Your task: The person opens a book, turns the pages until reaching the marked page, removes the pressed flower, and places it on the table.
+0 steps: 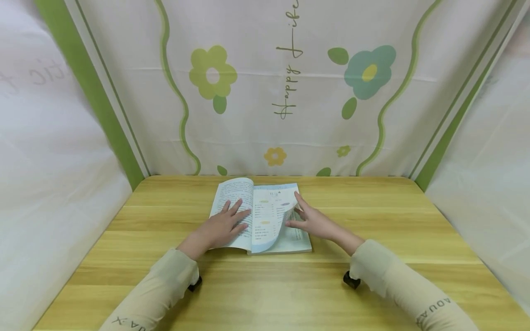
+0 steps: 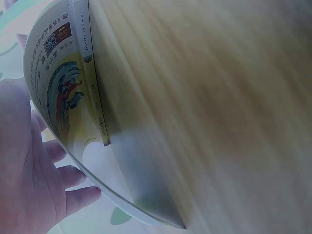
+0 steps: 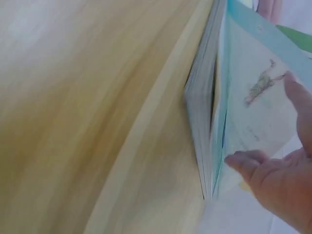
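Note:
An open paperback book (image 1: pixel 265 230) lies on the wooden table, its printed left side bowed upward. My left hand (image 1: pixel 223 226) rests on that left page with fingers spread. In the left wrist view, its fingers show beside the bowed cover (image 2: pixel 63 97), which bears a colourful picture. On the other side, a page (image 1: pixel 271 216) with blue borders curls up and leftward at its lower right. My right hand (image 1: pixel 316 223) touches this curling page, thumb and fingers apart. Seen from the right wrist, one extended digit meets the page's pictured face (image 3: pixel 263 107); other fingertips stay lower, near the page block.
The table (image 1: pixel 269 294) extends around the book. A white curtain with printed flowers (image 1: pixel 281 138) hangs behind its far edge, and white cloth sides (image 1: pixel 62 161) flank it. Dark wrist devices (image 1: pixel 352 279) show below both sleeves.

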Tool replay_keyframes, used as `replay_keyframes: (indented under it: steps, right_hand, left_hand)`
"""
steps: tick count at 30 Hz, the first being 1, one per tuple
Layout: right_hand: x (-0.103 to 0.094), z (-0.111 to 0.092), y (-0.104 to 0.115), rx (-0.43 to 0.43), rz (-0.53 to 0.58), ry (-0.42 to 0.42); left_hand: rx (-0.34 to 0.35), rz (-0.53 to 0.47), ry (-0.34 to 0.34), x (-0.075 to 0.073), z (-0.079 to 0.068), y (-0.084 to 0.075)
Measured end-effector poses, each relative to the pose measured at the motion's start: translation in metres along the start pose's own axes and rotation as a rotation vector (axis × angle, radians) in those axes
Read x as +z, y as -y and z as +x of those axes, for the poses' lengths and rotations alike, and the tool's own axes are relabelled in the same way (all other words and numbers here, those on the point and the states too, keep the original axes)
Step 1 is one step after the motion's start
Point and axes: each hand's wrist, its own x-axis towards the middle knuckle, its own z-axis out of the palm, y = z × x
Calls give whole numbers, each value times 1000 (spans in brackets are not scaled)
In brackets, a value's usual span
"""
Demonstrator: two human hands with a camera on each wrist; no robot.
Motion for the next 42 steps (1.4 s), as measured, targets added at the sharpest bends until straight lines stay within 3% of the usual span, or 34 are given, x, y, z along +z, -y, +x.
replay_keyframes:
  steps: [5,14,24,30,36,42]
  right_hand:
    - [7,1,5,3,168,16]
    - [13,6,10,-59,218,119]
    - [24,5,16,-104,143,193]
    - [30,7,20,-148,30,204]
    - [37,9,25,-149,-122,197]
    - [43,9,30,-156,-174,223]
  left_hand:
    - [7,-21,4,2,-1,0]
    - [9,-57,-25,-1,0,0]
    - [21,-89,-8,-2,2,2]
    - [6,-135,-16,-5,5,0]
    - [-15,-216,-69,-6,5,0]
    - [-22,-301,-161,-7,7,-1]
